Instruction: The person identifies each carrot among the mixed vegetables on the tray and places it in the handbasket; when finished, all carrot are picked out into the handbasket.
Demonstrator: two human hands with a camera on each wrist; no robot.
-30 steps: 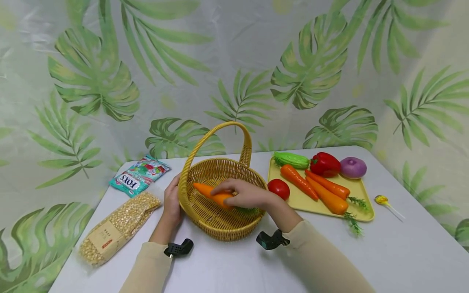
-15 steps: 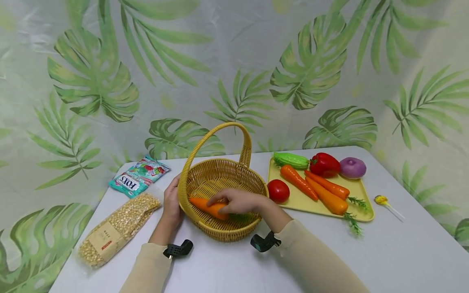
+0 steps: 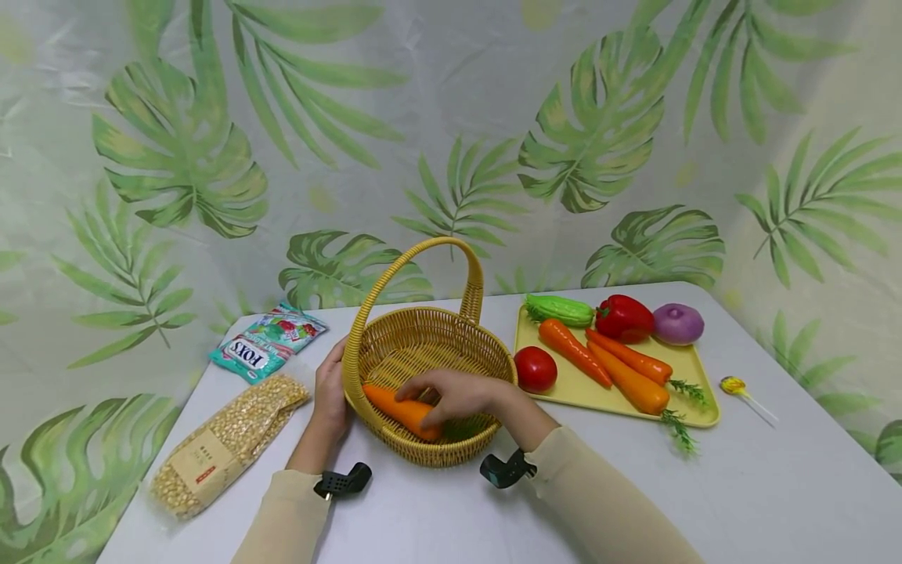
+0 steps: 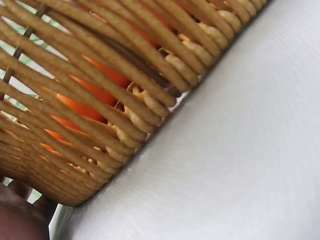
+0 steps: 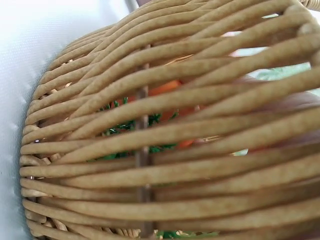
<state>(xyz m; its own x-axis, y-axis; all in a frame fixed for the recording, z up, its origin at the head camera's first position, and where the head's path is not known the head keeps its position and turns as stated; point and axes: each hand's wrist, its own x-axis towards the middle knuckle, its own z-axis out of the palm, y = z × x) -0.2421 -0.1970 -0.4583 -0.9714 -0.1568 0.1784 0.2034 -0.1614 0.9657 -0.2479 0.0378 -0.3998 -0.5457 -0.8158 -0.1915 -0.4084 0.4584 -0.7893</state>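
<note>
A wicker basket (image 3: 437,454) with a tall arched handle stands on the table. My left hand (image 3: 330,392) holds its left side; in the left wrist view its fingers (image 4: 20,207) lie against the weave. Inside the basket, my right hand (image 3: 461,395) holds an orange carrot (image 3: 391,406) between thumb and fingers, low over the basket's bottom. The carrot's pointed end faces left, and its green top lies under the hand. Through the weave, the left wrist view shows the carrot's orange body (image 4: 85,105); green leaves (image 5: 120,127) show in the right wrist view.
Right of the basket, a yellow tray (image 3: 620,403) bears a tomato (image 3: 535,369), several carrots (image 3: 627,376), a green ridged vegetable (image 3: 564,309), a red pepper (image 3: 625,318) and a purple onion (image 3: 678,323). A lollipop (image 3: 734,385), candy bag (image 3: 268,342) and corn kernel bag (image 3: 229,446) lie around.
My right hand has moved down and slightly left inside the basket, lowering the carrot towards the near side. The left hand has stayed at the basket's side.
</note>
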